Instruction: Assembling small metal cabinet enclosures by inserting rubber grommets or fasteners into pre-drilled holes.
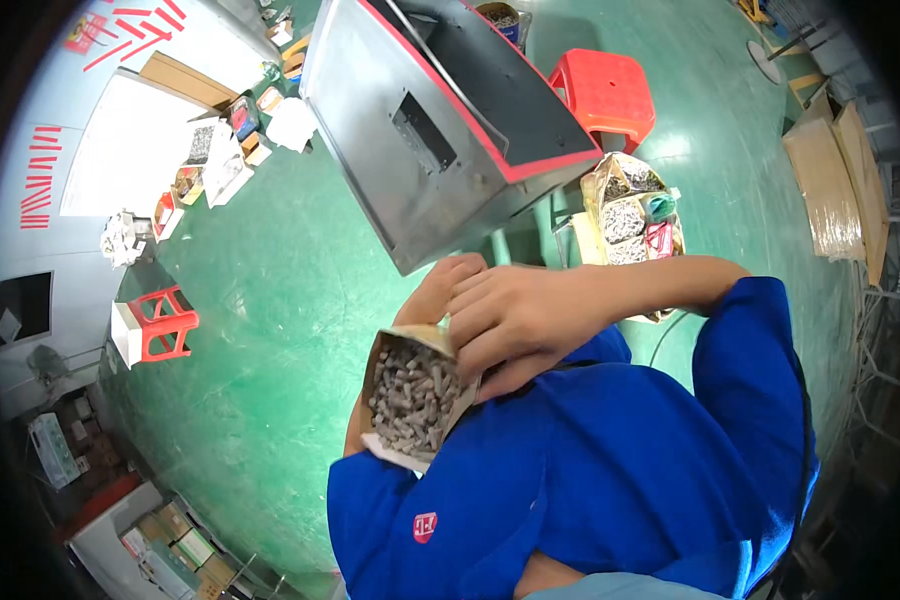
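Observation:
An open cardboard box full of small grey plug-like pieces rests in the crook of my left arm, tilted against my blue jacket. My right hand reaches across from the right, and its curled fingers and thumb close around the box's right edge. Just beyond it, my left hand appears with bent fingers, partly hidden by the right hand; what it may hold is out of sight. Past both hands stands a large grey metal cabinet with red edging and a rectangular cutout, its nearest corner close to my left hand.
Right of the cabinet, a carton holds bags of small hardware, near a red plastic stool. Another red stool is at the left. Boxes of parts line the left wall. Cardboard sheets lean at the right.

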A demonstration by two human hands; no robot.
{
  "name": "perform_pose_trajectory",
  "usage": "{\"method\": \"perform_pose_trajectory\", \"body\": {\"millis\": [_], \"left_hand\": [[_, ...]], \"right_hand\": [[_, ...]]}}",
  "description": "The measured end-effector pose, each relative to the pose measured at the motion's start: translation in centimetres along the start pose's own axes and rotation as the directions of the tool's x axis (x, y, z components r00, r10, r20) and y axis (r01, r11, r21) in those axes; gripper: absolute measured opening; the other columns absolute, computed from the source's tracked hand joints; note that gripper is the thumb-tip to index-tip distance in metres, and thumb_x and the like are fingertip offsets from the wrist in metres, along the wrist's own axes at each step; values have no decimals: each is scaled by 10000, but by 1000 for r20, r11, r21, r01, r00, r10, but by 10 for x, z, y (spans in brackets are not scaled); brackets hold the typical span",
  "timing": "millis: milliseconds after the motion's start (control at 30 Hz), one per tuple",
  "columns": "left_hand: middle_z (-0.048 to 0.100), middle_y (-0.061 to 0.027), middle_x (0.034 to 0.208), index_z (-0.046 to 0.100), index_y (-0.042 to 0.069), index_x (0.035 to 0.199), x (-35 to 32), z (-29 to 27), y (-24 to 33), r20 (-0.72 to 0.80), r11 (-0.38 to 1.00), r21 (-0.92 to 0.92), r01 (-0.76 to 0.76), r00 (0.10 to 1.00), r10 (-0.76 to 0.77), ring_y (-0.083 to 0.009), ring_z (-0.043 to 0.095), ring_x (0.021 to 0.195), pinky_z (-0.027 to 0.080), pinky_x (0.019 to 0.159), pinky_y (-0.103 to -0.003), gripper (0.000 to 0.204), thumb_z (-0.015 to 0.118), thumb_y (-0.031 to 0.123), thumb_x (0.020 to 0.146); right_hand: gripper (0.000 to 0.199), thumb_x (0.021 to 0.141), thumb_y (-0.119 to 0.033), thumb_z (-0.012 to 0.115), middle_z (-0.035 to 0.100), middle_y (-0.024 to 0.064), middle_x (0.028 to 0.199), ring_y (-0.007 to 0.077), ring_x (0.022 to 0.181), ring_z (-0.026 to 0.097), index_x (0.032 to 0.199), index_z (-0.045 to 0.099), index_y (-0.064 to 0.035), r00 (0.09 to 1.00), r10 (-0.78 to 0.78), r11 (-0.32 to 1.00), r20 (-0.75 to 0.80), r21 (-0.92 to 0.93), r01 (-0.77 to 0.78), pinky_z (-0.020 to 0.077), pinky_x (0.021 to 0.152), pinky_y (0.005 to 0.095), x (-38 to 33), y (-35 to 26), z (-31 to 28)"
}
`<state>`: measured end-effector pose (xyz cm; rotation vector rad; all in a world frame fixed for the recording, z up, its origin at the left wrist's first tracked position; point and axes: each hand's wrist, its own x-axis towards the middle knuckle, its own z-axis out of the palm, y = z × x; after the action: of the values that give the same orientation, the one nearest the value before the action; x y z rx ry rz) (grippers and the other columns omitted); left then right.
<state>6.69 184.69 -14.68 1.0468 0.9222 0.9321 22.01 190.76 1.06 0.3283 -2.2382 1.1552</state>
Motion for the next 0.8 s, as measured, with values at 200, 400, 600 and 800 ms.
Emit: {"method": "perform_pose_trajectory", "body": {"millis": [200, 400, 600, 800], "left_hand": [[422, 0, 572, 487, 58, 695, 10, -8, 21, 7, 871, -152, 466, 882, -471, -72, 343, 456, 230, 414, -238, 260, 474, 228, 892], [375, 16, 543, 482, 49, 698, 13, 35, 15, -137, 817, -295, 495, 824, -549, -54, 306, 473, 205, 445, -232, 286, 461, 228, 921], [370, 23, 541, 485, 53, 704, -11, 70, 3, -179, 803, -406, 437, 823, -539, -49, 292, 481, 205, 456, -231, 295, 427, 223, 938], [388, 21, 584, 492, 46, 746, -29, 74, 1, -202, 780, -486, 394, 818, -539, -50, 327, 533, 230, 483, -220, 268, 405, 204, 944]], "right_hand": [[211, 761, -213, 728, 605, 82, 686, 223, 638, 596, 799, 621, -35, 674, 728, 670, 123, 82, -738, 455, 597, 347, -120, 34, -113], [346, 734, -224, 727, 593, 88, 690, 234, 654, 602, 990, 599, -30, 641, 713, 701, 283, -287, -653, 465, 590, 342, -192, 110, -125], [282, 696, -249, 754, 548, 95, 643, 280, 627, 574, 769, 583, -37, 719, 518, 823, 463, -41, -566, 441, 577, 384, -203, 141, -108], [278, 701, -279, 744, 590, 105, 684, 282, 652, 599, 795, 609, -54, 749, 444, 872, 491, -42, -489, 450, 570, 382, -183, 163, -77]]}}
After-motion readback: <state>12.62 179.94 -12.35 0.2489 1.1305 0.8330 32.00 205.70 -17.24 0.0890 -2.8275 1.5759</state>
